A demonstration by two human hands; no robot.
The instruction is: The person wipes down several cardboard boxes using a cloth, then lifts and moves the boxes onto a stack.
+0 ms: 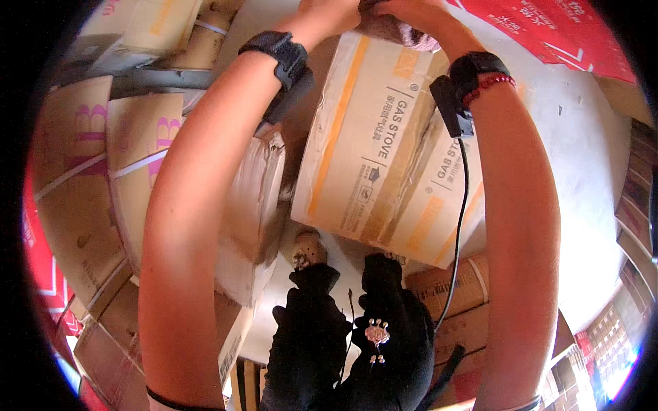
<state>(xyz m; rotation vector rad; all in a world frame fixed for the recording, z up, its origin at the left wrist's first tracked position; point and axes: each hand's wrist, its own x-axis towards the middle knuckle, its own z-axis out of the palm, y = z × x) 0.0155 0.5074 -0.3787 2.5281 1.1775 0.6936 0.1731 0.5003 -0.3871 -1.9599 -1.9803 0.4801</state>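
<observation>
A: Two bare arms frame a cardboard carton (384, 151) among stacks of strapped boxes (74, 147). Where exactly does it sit?

B: At center, at a slant — just beyond the wearer's shoes (308, 252), apparently on the pale floor (582, 205). Orange bands and dark print mark its upper face.

A: And the hands?

B: The left hand (343, 12) and right hand (417, 7) come close together at the top edge, past the carton's far end. The frame cuts both off, so I cannot tell whether the fingers are spread or closed. A pinkish, cloth-like bundle (416, 40) shows just below the right hand; whether either hand grips it is unclear.

A: How far along does the work look?

B: The carton appears closed — brown tape (410, 168) runs along the face, and no lifted flap shows. That much reads as done.

A: What remains?

B: Hard to judge. The handling beyond the far end looks unfinished, with both arms outstretched, but its detail lies outside the view. A black cable (458, 233) trails from the right wrist's black device (449, 106), crossing in front of the carton.
</observation>
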